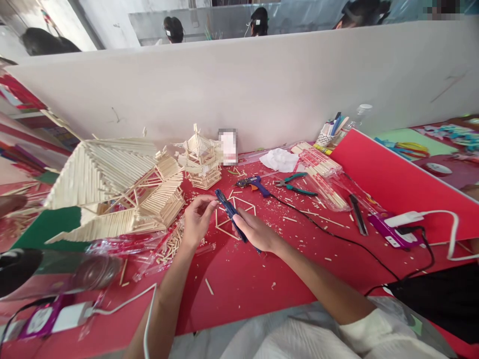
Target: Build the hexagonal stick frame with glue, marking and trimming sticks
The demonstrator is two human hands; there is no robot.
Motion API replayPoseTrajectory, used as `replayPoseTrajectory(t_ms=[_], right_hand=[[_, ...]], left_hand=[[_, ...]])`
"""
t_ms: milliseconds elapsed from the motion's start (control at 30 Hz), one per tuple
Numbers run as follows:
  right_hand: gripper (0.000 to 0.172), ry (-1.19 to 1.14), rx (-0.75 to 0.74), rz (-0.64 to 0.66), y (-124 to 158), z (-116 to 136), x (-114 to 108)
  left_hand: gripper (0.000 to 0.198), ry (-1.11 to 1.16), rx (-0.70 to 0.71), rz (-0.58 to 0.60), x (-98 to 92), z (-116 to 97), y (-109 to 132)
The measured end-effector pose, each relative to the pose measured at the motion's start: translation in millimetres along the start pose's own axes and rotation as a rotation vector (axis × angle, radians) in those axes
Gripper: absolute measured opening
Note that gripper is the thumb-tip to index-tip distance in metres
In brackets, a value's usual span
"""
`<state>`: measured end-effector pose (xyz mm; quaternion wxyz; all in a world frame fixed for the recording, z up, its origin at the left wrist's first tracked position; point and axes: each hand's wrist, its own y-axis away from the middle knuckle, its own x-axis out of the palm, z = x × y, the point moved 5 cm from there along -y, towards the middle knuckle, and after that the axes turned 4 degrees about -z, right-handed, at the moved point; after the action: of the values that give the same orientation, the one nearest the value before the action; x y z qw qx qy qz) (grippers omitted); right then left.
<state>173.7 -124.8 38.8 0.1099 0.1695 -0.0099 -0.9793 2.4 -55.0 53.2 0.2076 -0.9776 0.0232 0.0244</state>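
My right hand (256,230) is closed round dark blue pliers (225,202), which point up and to the left. Close to their tip, the thumb and fingers of my left hand (199,219) pinch together; whatever is between them is too small to make out. Under the pliers, thin wooden sticks form a flat hexagon frame (226,233) on the red table (239,284), partly covered by my right hand. To the left of my left hand lies a heap of short cut sticks (170,247) on clear plastic wrap.
A large stick-built house model (108,164) and a small stick pagoda (203,159) stand behind on the left. A blue glue gun (258,184), green-handled pliers (297,185), packed sticks (322,172), a utility knife (358,214) and a purple power strip (396,232) lie right, with cables trailing.
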Motion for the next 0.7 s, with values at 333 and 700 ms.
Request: replayPoseTrajectory(t_ms=[333, 700], right_hand=[[0.044, 0.061, 0.016, 0.04, 4, 8, 1], [0.039, -0.074, 0.049, 0.061, 8, 9, 9]], left_hand=[[0.029, -0.206, 0.206, -0.029, -2.6, -13, 2], [0.011, -0.552, 0.568, 0.02, -6.8, -25, 9]])
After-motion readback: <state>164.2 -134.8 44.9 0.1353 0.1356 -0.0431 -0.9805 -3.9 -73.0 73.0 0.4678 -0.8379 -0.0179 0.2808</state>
